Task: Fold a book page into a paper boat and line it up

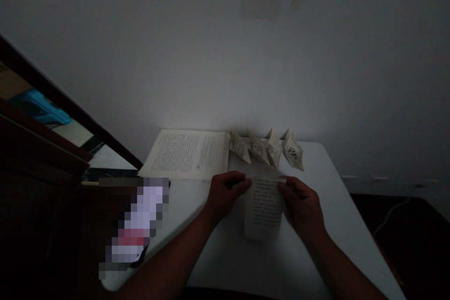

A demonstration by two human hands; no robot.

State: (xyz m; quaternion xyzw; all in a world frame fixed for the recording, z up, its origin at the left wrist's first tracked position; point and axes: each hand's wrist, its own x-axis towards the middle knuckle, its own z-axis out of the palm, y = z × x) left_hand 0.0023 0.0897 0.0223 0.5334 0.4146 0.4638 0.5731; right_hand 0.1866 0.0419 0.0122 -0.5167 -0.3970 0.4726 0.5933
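Note:
A printed sheet of paper (263,208) is held up by its top corners above the white table (218,262). My left hand (227,192) pinches the upper left corner between thumb and fingers. The upper right corner is gripped by my right hand (304,201), its fingers curled. The top edge of the sheet looks folded over. Behind the hands, several folded paper boats stand in a row near the wall, the rightmost one (293,151) slightly apart. Left of them lies a stack of printed pages (186,152).
A blurred-out phone-like object (140,220) lies at the table's left edge. The wall (211,56) rises directly behind the table. A dark-framed opening with a blue object (45,108) is at the far left. A pale cable (393,208) hangs at the right.

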